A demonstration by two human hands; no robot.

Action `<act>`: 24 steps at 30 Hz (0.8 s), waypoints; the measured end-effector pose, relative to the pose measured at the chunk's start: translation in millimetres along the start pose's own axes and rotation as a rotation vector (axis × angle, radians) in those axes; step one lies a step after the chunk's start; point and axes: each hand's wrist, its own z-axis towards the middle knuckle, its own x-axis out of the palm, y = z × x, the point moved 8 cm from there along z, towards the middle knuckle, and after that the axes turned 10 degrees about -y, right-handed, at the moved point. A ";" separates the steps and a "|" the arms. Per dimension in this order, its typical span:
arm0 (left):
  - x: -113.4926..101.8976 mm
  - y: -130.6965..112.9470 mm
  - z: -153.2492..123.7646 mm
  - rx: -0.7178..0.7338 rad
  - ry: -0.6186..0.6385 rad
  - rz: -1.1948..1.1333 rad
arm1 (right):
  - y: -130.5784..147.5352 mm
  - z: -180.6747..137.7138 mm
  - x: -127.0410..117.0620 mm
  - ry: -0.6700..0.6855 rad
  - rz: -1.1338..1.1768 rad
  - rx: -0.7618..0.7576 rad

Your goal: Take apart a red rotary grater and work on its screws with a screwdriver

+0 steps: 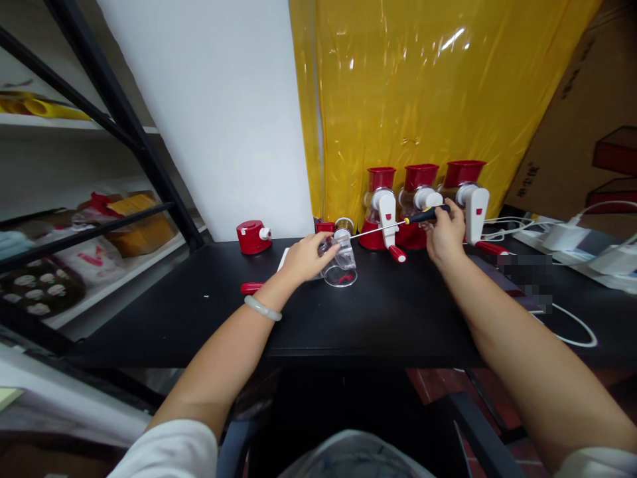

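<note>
My left hand (312, 255) is closed around a clear plastic grater housing (342, 265), which lies tilted on the black table. A red crank handle (251, 288) pokes out to the left behind my left wrist. In my right hand (444, 236) is a screwdriver (423, 215) with a black and yellow grip, held roughly level. Its long metal shaft points left, and the tip reaches the clear housing near my left fingertips. Whether the tip touches a screw is too small to tell. Behind the housing stands a metal grater drum (344, 226).
Several red and white rotary graters with cranks, such as this grater (382, 212), line the back of the table (199, 312). A red base (253, 237) sits at back left. White cables and a power strip (592, 255) lie right. A black shelf frame (144, 153) rises left.
</note>
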 end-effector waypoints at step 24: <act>0.2 -0.2 0.5 0.009 -0.003 0.000 | -0.4 -6.9 2.3 -0.026 0.022 0.108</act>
